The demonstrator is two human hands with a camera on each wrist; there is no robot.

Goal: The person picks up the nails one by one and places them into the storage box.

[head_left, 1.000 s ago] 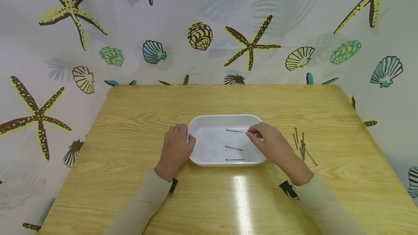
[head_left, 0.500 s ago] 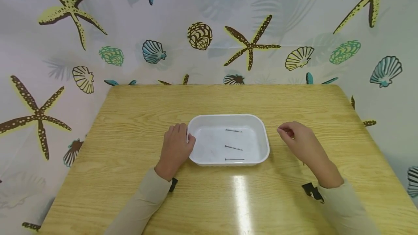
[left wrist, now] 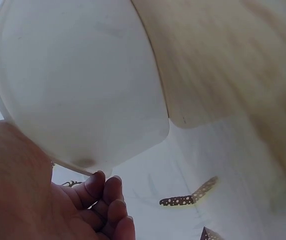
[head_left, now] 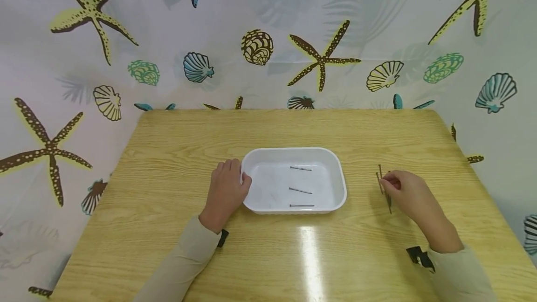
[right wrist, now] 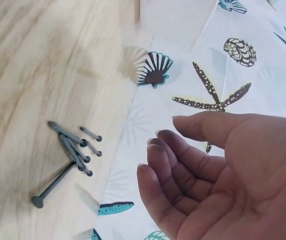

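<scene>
My left hand (head_left: 226, 189) holds the left end of a white oblong dish (head_left: 289, 149), its thumb at the rim and its fingers curled against the outer side, as the left wrist view shows. Inside the dish, toward its right half, lie three nails: an upper nail (head_left: 300, 168), a middle nail (head_left: 300, 190) and a lower nail (head_left: 301, 205). My right hand (right wrist: 217, 175) hovers beside a small heap of several loose nails (right wrist: 69, 134), fingers loosely bent, thumb apart from them, with nothing between. In the head view this hand covers part of the heap.
The wooden table (head_left: 189, 134) extends around the dish on all sides. Behind it hangs a white cloth (head_left: 168, 22) printed with starfish and shells. A dark band (head_left: 419, 257) shows at my right sleeve.
My right hand has moved from above the dish's right side rightward, then down to the nail heap. The left hand, the dish and its three nails stay in place.
</scene>
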